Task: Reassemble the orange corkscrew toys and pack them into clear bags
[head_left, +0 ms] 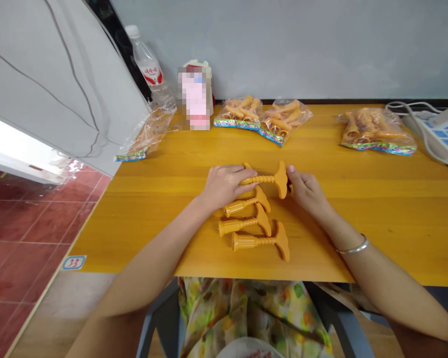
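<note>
My left hand is wrapped round the barrel end of an orange T-handled piece, whose ridged shaft and handle stick out to the right. Just right of that handle is my right hand, thumb and fingers closed together; whatever they may pinch is too hidden to make out. Below my left hand, three similar orange pieces lie in a column on the table: an upper one, a middle one and a lower one. Part of another orange shape shows behind the held piece.
Bags of orange pieces lie along the wooden table's back. A plastic bottle, a crumpled clear bag and a blurred pink item stand back left. A power strip with cables is back right.
</note>
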The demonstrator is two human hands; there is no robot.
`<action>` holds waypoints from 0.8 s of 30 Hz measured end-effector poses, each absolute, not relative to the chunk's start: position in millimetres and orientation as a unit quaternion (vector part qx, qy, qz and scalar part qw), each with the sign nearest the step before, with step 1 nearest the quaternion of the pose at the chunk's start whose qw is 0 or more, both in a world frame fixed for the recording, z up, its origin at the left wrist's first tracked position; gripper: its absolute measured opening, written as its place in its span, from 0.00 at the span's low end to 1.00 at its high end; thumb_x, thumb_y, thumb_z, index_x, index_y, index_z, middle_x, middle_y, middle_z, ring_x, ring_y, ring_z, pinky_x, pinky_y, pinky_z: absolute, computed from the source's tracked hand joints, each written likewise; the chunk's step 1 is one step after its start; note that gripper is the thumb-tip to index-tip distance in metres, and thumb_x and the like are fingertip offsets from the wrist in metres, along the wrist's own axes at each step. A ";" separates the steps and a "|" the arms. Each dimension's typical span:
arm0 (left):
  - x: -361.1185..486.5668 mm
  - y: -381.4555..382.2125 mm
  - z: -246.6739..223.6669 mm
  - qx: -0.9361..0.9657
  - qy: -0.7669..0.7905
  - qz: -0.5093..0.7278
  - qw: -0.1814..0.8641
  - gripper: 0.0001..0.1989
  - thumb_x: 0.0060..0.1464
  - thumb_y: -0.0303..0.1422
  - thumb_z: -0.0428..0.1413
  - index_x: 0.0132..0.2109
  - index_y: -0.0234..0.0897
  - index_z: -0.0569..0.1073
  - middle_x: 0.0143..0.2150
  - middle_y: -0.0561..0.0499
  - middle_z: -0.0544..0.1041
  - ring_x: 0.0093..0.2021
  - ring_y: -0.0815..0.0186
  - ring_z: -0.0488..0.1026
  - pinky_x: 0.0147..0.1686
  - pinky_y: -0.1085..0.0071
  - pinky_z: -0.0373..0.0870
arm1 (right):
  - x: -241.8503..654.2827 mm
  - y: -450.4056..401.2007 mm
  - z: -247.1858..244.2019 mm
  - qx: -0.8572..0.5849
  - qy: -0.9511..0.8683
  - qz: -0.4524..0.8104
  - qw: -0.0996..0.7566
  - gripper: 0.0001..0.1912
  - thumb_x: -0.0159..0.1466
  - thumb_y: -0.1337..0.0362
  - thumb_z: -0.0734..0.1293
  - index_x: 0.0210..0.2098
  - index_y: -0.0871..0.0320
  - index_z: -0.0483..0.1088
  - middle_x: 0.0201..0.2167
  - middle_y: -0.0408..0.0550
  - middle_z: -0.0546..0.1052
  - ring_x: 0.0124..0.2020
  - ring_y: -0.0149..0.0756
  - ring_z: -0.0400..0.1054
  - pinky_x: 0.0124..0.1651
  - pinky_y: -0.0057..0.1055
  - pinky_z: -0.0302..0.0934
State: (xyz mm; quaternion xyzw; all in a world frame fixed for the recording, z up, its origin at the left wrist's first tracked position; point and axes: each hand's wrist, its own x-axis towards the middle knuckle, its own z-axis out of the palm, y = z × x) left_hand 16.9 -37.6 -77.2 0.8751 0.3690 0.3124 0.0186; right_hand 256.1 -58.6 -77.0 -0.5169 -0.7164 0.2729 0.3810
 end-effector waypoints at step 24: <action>17.0 -36.7 -77.5 0.868 0.369 0.332 -0.002 0.22 0.64 0.50 0.50 0.43 0.40 0.81 0.33 0.48 0.81 0.30 0.68 0.76 0.30 0.73 0.64 | 257.4 -61.4 -76.9 -0.462 -0.797 0.172 0.348 0.22 0.71 0.48 0.58 0.30 0.56 0.72 0.24 0.46 0.71 0.25 0.34 0.65 0.30 0.32 0.59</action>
